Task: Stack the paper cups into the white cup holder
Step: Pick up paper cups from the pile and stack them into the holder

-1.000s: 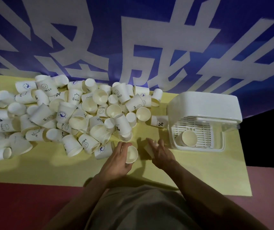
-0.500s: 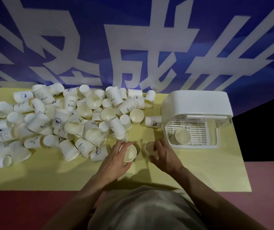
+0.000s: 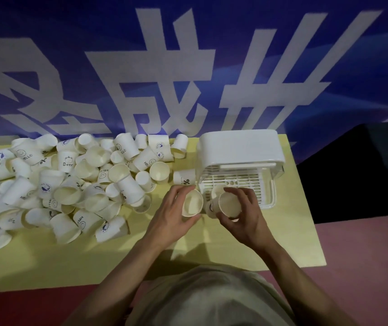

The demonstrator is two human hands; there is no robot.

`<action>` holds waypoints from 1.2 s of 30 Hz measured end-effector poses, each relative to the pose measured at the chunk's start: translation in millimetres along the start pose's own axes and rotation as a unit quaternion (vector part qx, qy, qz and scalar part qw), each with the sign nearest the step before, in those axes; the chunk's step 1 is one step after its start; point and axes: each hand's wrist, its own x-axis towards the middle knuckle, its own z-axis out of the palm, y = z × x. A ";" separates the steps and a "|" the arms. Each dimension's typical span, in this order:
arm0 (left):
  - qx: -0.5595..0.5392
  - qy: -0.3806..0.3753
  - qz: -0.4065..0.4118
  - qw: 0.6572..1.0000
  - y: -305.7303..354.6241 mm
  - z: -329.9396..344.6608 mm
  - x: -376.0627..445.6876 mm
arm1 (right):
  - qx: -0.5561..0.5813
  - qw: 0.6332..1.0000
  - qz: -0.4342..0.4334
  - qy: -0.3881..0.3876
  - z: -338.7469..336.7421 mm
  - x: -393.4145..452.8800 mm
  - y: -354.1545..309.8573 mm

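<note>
Since the earlier picture both hands had lifted off the yellow table surface [image 3: 47,262] and travelled right, toward the front of the white cup holder [image 3: 240,147]. The left hand [image 3: 169,220], which had gripped its cup beside the pile, now held that paper cup [image 3: 192,203] just left of the holder's tray, fingers and thumb curled round its wall, mouth facing up toward the camera. The right hand [image 3: 247,217] had raised a second cup [image 3: 229,204] from the table, and its fingers wrapped round it in the same way; this cup sat over the front edge of the slatted tray [image 3: 240,180]. The two held cups were close together, with a narrow gap between them. Part of another cup [image 3: 216,190] showed on the tray just behind the right hand's cup.

Nearest the camera was the person's pale shirt [image 3: 207,300]. Farther left, the heap of loose cups [image 3: 66,184] covered the table, most lying on their sides, some printed with "HELLO". Behind everything hung a blue banner [image 3: 188,67] with large white characters.
</note>
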 end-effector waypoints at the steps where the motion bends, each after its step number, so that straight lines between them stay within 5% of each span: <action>1: -0.007 0.000 0.002 1.000 7.8 4.2 4.6 | 0.010 1.000 0.004 0.005 -6.2 -1.6 5.1; 27: 0.013 0.014 -0.025 1.000 54.9 88.7 59.2 | 0.085 0.991 0.080 0.065 -81.5 -33.5 64.6; 36: 0.063 -0.059 -0.074 0.993 23.6 105.8 49.8 | 0.061 0.994 0.067 0.054 -77.9 -20.7 56.8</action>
